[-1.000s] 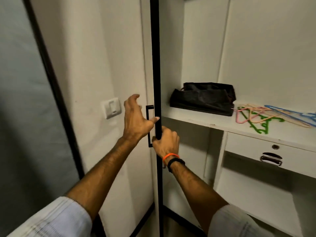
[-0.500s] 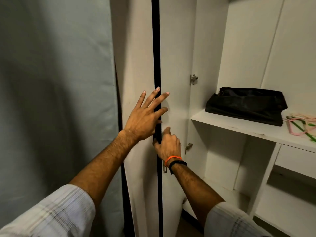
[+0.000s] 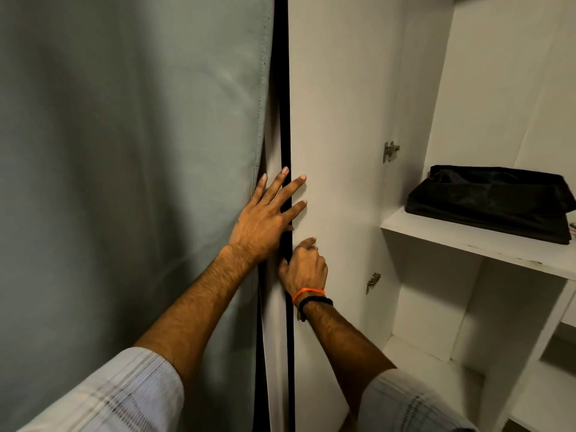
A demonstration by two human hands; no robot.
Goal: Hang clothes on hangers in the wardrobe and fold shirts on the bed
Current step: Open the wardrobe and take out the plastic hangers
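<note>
The white wardrobe door (image 3: 336, 126) stands swung wide open, its black edge toward me. My left hand (image 3: 268, 219) lies flat with spread, straight fingers across that black edge, pressing the door against the grey-green curtain (image 3: 131, 151). Just below it, my right hand (image 3: 304, 266), with an orange and a black band at the wrist, has its fingers curled round the door's edge. Inside the wardrobe a folded black bag (image 3: 492, 202) lies on a white shelf (image 3: 467, 244). No hangers or clothes show.
Two metal hinges (image 3: 390, 151) sit on the wardrobe's inner side wall. Lower open compartments (image 3: 436, 307) lie under the shelf at the right. The curtain fills the whole left side.
The door has swung further left, now against the curtain. My left hand went from the handle to lying flat on the edge. The view turned left; the coloured hangers left the frame.
</note>
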